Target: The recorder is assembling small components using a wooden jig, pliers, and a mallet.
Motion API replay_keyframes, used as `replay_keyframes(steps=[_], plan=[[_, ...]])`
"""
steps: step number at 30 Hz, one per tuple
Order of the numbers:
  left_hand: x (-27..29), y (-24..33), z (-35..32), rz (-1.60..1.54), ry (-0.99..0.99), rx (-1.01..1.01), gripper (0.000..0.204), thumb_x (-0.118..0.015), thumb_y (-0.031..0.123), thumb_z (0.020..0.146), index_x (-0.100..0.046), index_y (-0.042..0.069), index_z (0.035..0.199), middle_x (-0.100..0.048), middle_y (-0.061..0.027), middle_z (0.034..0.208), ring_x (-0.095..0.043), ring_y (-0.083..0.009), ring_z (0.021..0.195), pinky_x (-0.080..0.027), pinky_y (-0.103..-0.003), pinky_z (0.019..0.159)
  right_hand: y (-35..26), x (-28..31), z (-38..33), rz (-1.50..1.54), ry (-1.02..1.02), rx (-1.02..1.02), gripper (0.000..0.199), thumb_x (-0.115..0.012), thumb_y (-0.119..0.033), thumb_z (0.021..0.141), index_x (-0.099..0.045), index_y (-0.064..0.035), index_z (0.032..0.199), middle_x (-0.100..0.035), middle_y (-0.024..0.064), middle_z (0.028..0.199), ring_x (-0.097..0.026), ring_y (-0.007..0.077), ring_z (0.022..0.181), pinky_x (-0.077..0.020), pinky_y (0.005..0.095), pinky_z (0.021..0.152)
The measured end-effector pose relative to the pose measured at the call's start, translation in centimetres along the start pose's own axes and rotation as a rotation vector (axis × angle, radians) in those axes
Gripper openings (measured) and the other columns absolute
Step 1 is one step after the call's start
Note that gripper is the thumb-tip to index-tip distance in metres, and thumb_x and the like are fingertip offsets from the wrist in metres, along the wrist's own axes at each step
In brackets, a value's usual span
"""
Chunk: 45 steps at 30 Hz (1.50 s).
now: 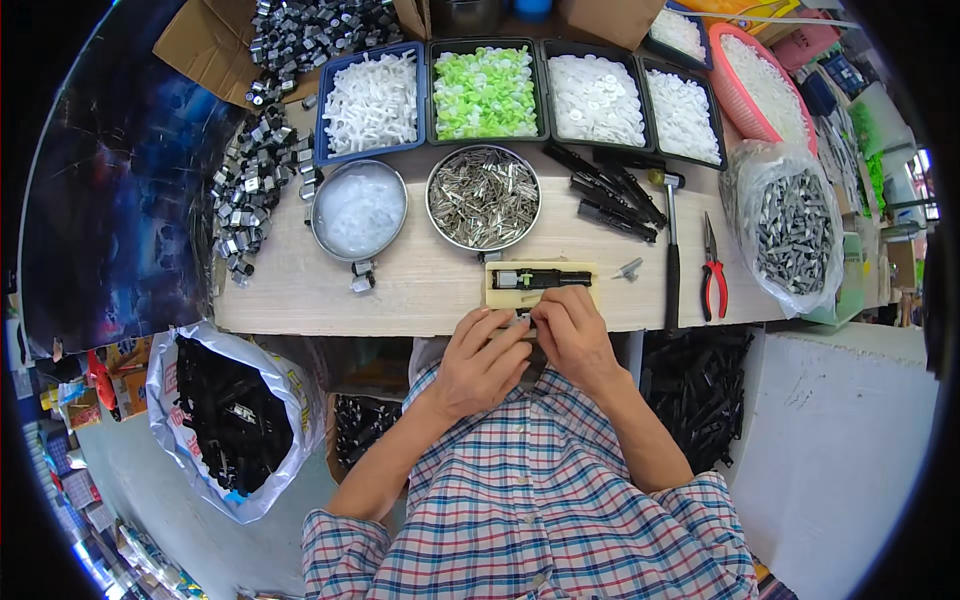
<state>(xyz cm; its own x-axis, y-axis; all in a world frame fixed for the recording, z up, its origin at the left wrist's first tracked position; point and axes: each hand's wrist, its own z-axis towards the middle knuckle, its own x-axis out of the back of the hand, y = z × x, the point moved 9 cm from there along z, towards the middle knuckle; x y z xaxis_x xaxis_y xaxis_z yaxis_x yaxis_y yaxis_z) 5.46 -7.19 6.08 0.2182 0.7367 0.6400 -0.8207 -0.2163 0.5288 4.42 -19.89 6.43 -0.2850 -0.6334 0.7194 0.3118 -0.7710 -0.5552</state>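
Both hands meet at the near edge of the pale wooden worktable (420, 290), just in front of the person's chest: the left hand (482, 362) and the right hand (573, 340) are pressed together, fingertips touching, and they pinch a very small part (527, 322) between them. This part is mostly covered by the fingers; only a little grey or dark bit shows, so its shape cannot be told. Directly beyond the fingertips lies a small cream-coloured rectangular block (540, 283), and on top of it rests a long black plastic piece (540, 279), lying sideways, with a pale green and silver end at its left side. Further back stand two round metal bowls, one with translucent white pieces (359, 209) and one with thin silver metal pins (483, 197). Behind them is a row of rectangular trays: white plastic parts (371, 102), bright green parts (486, 92), and white round washers (596, 98). To the right of the block lie several black plastic sticks (612, 196), a hammer with black handle (671, 250) and red-handled pliers (714, 270). A clear plastic bag of grey metal parts (790, 230) sits at the right end of the table, and a heap of small dark metal clips (250, 190) at the left end.
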Motion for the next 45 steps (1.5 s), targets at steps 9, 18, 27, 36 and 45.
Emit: replay_keyframes(steps=[9, 18, 27, 36, 45], plan=[[-2.8, -0.6, -3.7, 0.289, -0.202, -0.256, 0.019, -0.061, 0.023, 0.091, -0.067, 0.014, 0.107, -0.059, -0.0054, 0.141, -0.050, -0.0286, 0.137, -0.036, -0.052, 0.116, 0.1, -0.1, 0.1, 0.018, -0.012, -0.010, 0.025, -0.072, 0.009, 0.076, -0.059, 0.0002, 0.096, -0.060, 0.0149, 0.098, -0.059, 0.0339, 0.087, -0.0508, 0.0410, 0.074], [-3.3, 0.2, -3.1, 0.272, -0.161, -0.114, 0.027, -0.063, 0.019, 0.089, -0.067, 0.011, 0.115, -0.061, -0.0076, 0.138, -0.052, -0.0279, 0.134, -0.037, -0.053, 0.113, 0.6, -0.4, 0.0, 0.029, -0.053, -0.034, 0.022, -0.070, 0.004, 0.077, -0.061, 0.0007, 0.097, -0.061, 0.0157, 0.102, -0.059, 0.0339, 0.094, -0.0514, 0.0410, 0.083], [-3.4, 0.2, -3.1, 0.278, -0.025, -0.045, 0.033, -0.069, 0.016, 0.085, -0.069, 0.006, 0.116, -0.063, -0.0086, 0.129, -0.056, -0.0292, 0.125, -0.036, -0.059, 0.110, 0.2, -0.1, 0.2, 0.074, -0.087, -0.031, 0.022, -0.072, 0.002, 0.076, -0.062, 0.0004, 0.096, -0.061, 0.0133, 0.100, -0.059, 0.0321, 0.095, -0.0511, 0.0404, 0.083], [0.1, -2.6, 0.9, -0.060, 0.230, 0.046, 0.026, -0.069, -0.002, 0.079, -0.067, 0.003, 0.105, -0.067, -0.0144, 0.112, -0.064, -0.0355, 0.103, -0.049, -0.050, 0.095, 11.4, 11.0, 6.6, -0.043, 0.402, -0.276, 0.010, -0.066, 0.002, 0.089, -0.066, -0.0008, 0.099, -0.067, 0.0136, 0.091, -0.065, 0.0285, 0.083, -0.0522, 0.0362, 0.076], [-1.1, -9.7, 9.6, 0.262, 0.097, 0.339, 0.017, -0.070, -0.006, 0.082, -0.063, -0.004, 0.097, -0.055, -0.0243, 0.130, -0.043, -0.0497, 0.135, -0.041, -0.053, 0.109, 22.2, 13.4, 11.6, -0.568, 0.196, -0.371, 0.016, -0.073, -0.012, 0.087, -0.069, 0.0010, 0.095, -0.066, 0.0203, 0.095, -0.066, 0.0377, 0.089, -0.0519, 0.0442, 0.080]])
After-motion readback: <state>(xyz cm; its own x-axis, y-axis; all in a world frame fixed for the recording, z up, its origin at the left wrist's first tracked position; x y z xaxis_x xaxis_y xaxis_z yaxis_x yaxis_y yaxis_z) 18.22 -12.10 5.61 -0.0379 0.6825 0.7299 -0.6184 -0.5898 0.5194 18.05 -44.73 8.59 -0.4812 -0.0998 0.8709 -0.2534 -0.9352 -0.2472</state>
